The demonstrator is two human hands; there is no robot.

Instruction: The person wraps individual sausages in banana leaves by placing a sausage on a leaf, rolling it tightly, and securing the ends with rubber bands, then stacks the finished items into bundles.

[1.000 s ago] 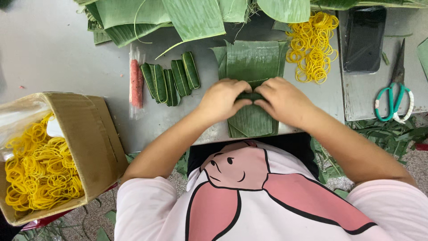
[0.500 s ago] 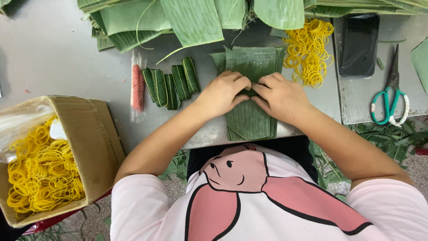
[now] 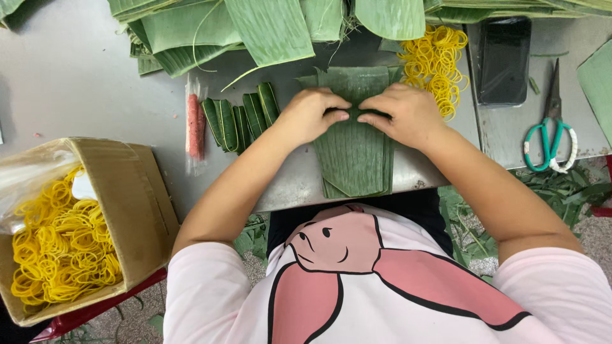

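At the table's near edge, the left hand [image 3: 310,116] and right hand [image 3: 401,114] are pressing together, fingertips pinching a fold across the flat stack of green banana-leaf strips [image 3: 352,156]. Five finished dark green leaf-wrapped rolls [image 3: 241,116] are lying just left; judging by this, one more wrap is only beginning, with the loose yellow rubber bands [image 3: 437,62] waiting untouched.

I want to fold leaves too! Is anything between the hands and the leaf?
No. The left hand and right hand both press straight on the green leaf; nothing visible lies between.
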